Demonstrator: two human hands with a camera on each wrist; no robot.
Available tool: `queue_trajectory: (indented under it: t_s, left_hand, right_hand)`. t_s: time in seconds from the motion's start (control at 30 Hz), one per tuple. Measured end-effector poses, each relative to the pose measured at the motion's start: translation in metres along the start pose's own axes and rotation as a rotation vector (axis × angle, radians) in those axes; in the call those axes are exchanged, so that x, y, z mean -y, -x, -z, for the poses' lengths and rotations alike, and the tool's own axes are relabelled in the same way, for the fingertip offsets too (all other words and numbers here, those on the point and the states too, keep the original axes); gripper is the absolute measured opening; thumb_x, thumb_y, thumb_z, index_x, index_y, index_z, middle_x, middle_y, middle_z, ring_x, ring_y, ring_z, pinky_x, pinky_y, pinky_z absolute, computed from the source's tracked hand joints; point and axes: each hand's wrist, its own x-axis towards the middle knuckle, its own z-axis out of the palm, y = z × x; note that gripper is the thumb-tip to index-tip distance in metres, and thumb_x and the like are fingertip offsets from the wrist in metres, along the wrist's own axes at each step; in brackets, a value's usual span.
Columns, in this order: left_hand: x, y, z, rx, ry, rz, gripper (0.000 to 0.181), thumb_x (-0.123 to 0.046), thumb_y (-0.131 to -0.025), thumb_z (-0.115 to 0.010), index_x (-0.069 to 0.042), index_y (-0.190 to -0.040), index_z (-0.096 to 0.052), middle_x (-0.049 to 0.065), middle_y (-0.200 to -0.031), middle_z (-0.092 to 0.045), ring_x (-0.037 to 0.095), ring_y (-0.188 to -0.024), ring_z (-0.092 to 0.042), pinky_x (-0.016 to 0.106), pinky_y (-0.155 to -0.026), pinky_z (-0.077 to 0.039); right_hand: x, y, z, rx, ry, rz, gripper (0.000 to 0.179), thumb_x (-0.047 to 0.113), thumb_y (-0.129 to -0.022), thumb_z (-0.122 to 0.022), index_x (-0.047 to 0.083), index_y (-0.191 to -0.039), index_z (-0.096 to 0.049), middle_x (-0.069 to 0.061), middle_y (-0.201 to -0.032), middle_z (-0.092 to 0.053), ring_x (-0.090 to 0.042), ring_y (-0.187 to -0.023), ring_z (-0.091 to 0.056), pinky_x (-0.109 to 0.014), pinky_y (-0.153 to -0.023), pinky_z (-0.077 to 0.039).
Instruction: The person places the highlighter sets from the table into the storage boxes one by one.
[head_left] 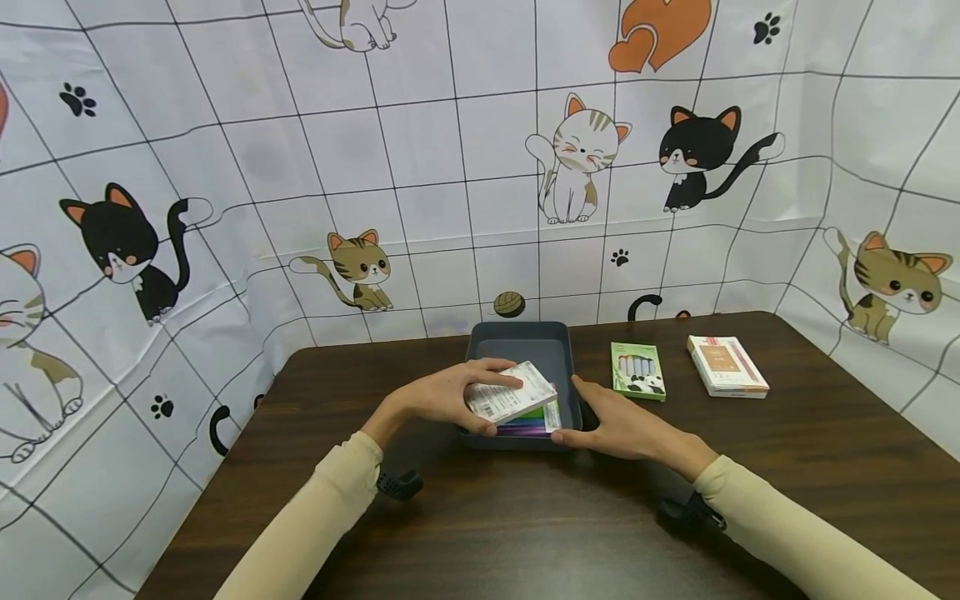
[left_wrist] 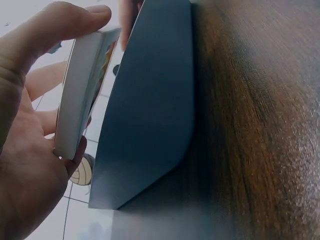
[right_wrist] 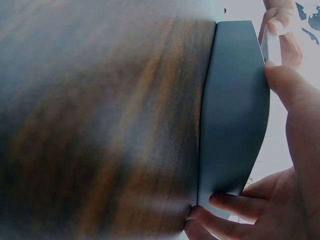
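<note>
White box [head_left: 534,392] tilted over grey tray [head_left: 551,354], by its left edge, pinched in left hand [head_left: 444,393]; right hand [head_left: 628,425] (unclenched, from here) touches tray's right edge.

white grid-lined wall sheet [head_left: 495,142] | printed cats [head_left: 582,158], orange hearts [head_left: 667,33], paws [head_left: 767,30] | dark wood-grain table [head_left: 525,525]

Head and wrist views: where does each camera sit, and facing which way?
Head: on the person's head, facing forward and down over the dark grey rectangular tray; both cream-sleeved arms, left hand and right hand show.
Left wrist: on that wrist, facing the flat white box and the tray's outer wall; both hands show, left nearer.
Right wrist: on that wrist, facing the tray's outer wall; both hands show, right nearer.
Shared: both wrist views show the white box and tray.
</note>
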Motion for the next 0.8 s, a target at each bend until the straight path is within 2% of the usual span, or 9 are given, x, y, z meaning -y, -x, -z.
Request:
queue_trajectory:
  t_s: [0.17,0.27,0.47,0.67,0.8]
  left_hand:
    - [-0.0001,-0.0024,0.0000,0.044,0.008,0.002,0.071,-0.041,-0.084,-0.083,-0.035,-0.149,-0.055,-0.006,-0.167,-0.021,0.021,-0.148,-0.019,0.048,-0.110,-0.029]
    - [0.0000,-0.0028,0.0020,0.048,0.010,-0.016,0.072,-0.038,-0.085,-0.083,-0.030,-0.150,-0.054,-0.006,-0.167,-0.021,0.019,-0.151,-0.016,0.053,-0.114,-0.024]
    - [0.0027,-0.0020,0.0052,0.012,0.026,-0.061,0.072,-0.034,-0.089,-0.081,-0.018,-0.152,-0.051,-0.003,-0.165,-0.028,0.017,-0.149,-0.022,0.058,-0.111,-0.029]
    - [0.0034,-0.0016,0.0051,-0.014,0.028,-0.044,0.072,-0.041,-0.089,-0.079,-0.022,-0.152,-0.051,-0.011,-0.162,-0.033,0.014,-0.148,-0.025,0.053,-0.112,-0.030]
    - [0.0032,-0.0022,0.0045,-0.030,0.043,-0.032,0.069,-0.043,-0.090,-0.078,-0.026,-0.152,-0.052,-0.013,-0.160,-0.034,0.013,-0.145,-0.029,0.055,-0.111,-0.032]
  right_hand:
    - [0.0001,-0.0001,-0.0005,-0.005,0.006,0.003,0.114,0.071,-0.087,-0.065,-0.008,-0.157,-0.023,-0.030,-0.155,-0.035,-0.045,-0.139,-0.040,-0.062,-0.106,-0.035]
    - [-0.0005,0.0000,-0.0008,-0.009,0.009,0.006,0.115,0.072,-0.086,-0.064,-0.008,-0.157,-0.023,-0.030,-0.155,-0.034,-0.045,-0.139,-0.039,-0.061,-0.107,-0.035]
    - [-0.0006,0.0019,-0.0020,-0.010,0.019,0.007,0.116,0.074,-0.086,-0.063,-0.008,-0.158,-0.023,-0.031,-0.156,-0.033,-0.046,-0.140,-0.038,-0.061,-0.107,-0.034]
    - [0.0004,0.0020,-0.0018,-0.007,0.013,0.007,0.115,0.074,-0.087,-0.063,-0.008,-0.158,-0.022,-0.031,-0.156,-0.033,-0.047,-0.140,-0.038,-0.062,-0.106,-0.034]
    - [0.0006,0.0010,-0.0009,-0.004,0.011,0.008,0.115,0.073,-0.087,-0.063,-0.007,-0.158,-0.022,-0.031,-0.156,-0.032,-0.047,-0.140,-0.037,-0.063,-0.106,-0.034]
